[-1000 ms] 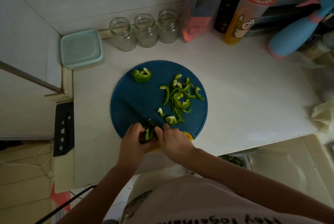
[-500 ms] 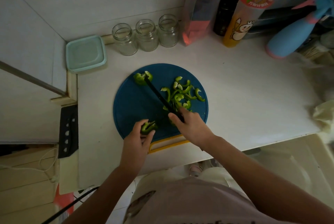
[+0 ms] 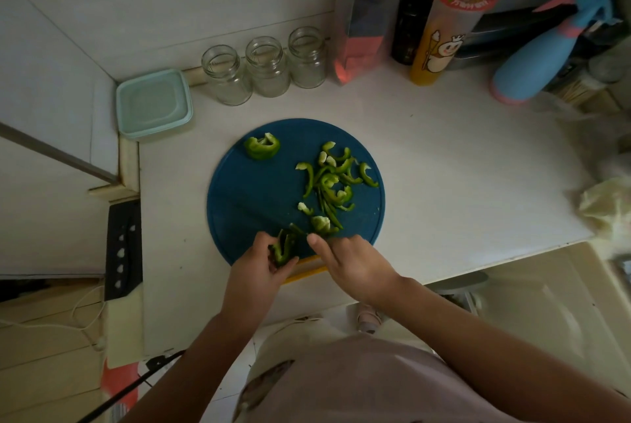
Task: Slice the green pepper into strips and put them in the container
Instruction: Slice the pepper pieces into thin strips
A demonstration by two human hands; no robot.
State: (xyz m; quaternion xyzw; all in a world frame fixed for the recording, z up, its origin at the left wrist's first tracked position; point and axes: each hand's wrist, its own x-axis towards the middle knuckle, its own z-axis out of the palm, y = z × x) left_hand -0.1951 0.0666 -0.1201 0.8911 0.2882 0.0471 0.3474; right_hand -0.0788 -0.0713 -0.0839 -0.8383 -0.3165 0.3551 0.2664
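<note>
White desk [image 3: 461, 183], shot from above. Round blue cutting board [image 3: 266, 183] sits mid-desk, its yellow grip at the near edge, under the hands.

Mint container [image 3: 153, 105] at the far-left corner of the desk, lid on, well apart from the board. No pepper visible in it.

Three clear glass jars [image 3: 268, 67] in a row along the back wall, just right of the container, upright, no lids.

Left hand [image 3: 259, 269] at the board's near edge, fingers and thumb curled round a dark green pepper piece [image 3: 283, 248], pinning it on the board.

Right hand [image 3: 351, 262] just beside it, fingers curled on a knife [image 3: 273, 218], one fingertip close against the held piece. Handle is hidden in the hand; the blade only reads as a faint dark line running diagonally up-left across the board.

Uncut pepper chunk [image 3: 262, 147] on the board's far-left part, alone.

Cut strips [image 3: 327, 183] in a loose pile on the board's right half, nearest ones almost touching the right hand.
</note>
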